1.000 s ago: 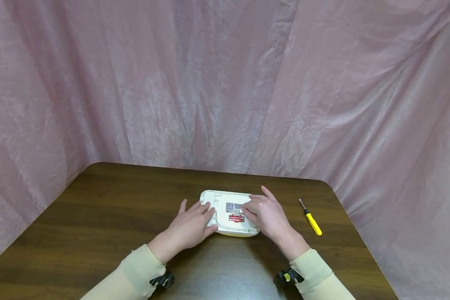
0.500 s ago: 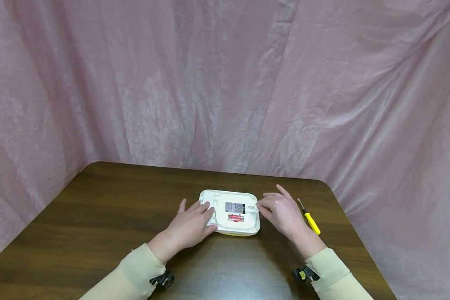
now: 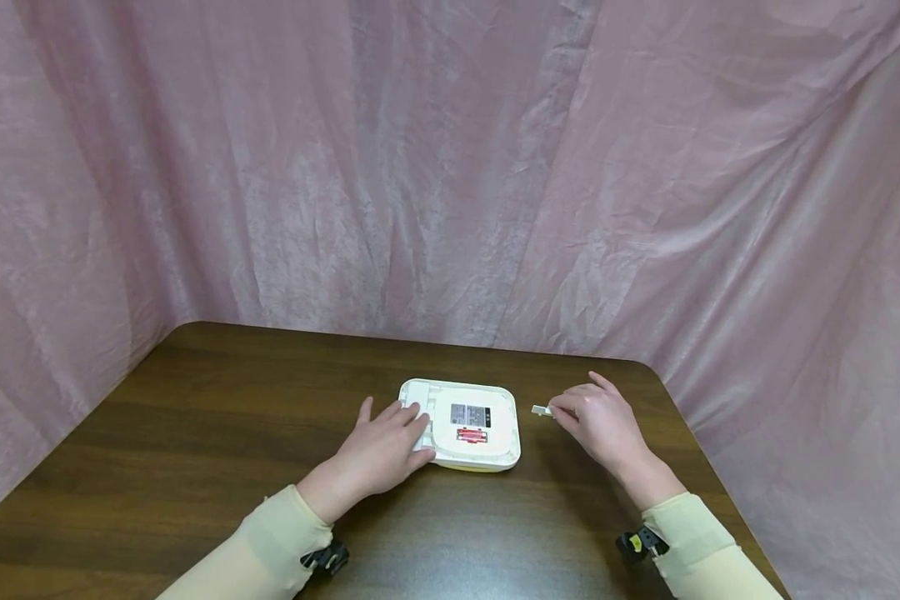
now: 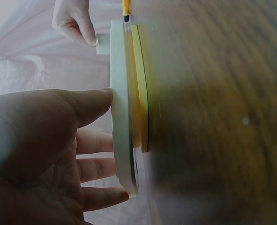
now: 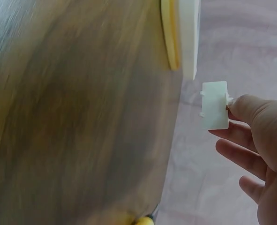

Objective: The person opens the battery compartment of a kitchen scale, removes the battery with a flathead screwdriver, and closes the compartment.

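Note:
A white rounded device (image 3: 501,433) lies on the table with its underside up, showing a grey label (image 3: 470,415) and red batteries (image 3: 472,435) in a recess. My left hand (image 3: 382,450) rests on its left end with fingers spread. In the left wrist view, the thumb touches the near edge of the white body, and a yellow layer (image 4: 142,93) shows beneath it. To the right of the device, my right hand (image 3: 600,421) pinches a small white battery cover (image 5: 215,106) between thumb and index finger. Small tabs stick out from the cover's edges.
A yellow-handled screwdriver (image 4: 125,8) lies on the brown wooden table (image 3: 232,417), beyond the device in the left wrist view. In the head view the right hand hides it. Pink curtains (image 3: 450,167) hang behind the table.
My right hand has moved from over the device out to its right, carrying the battery cover away and uncovering the batteries and label. The left hand has stayed in place.

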`<state>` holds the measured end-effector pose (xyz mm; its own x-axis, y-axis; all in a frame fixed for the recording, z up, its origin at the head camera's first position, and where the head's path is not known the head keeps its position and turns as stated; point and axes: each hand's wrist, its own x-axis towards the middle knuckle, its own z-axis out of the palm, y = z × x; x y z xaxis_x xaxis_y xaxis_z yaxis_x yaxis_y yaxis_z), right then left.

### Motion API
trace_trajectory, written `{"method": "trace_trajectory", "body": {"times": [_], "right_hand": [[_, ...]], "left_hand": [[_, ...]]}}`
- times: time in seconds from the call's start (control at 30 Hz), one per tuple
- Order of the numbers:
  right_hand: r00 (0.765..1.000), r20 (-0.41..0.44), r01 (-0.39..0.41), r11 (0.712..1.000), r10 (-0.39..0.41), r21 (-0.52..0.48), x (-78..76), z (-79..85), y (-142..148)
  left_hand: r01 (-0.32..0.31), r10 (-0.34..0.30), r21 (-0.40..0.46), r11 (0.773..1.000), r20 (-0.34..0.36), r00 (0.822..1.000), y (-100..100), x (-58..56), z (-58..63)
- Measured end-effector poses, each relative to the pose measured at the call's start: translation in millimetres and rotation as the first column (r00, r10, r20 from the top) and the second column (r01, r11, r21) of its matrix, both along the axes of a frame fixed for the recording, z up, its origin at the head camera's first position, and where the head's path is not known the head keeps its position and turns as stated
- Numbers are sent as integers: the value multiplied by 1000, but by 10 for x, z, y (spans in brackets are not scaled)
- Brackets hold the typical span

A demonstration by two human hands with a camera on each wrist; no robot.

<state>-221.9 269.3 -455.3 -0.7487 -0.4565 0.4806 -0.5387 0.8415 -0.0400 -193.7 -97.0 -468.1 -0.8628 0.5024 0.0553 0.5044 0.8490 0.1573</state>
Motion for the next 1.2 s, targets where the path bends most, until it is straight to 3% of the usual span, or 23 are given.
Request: {"method": "trace_trajectory", "body": {"times": [0.67,1.2], "right_hand": [[999,22,42,989,-46,141,-297,-150,328],[999,50,-1,980,-10,200,-323,-185,344]], "left_hand": [[1,-1,0,1000,-12,1000,2,7,-20],[-8,8,-2,1000,-1,1000,-2,-4,-41]]}}
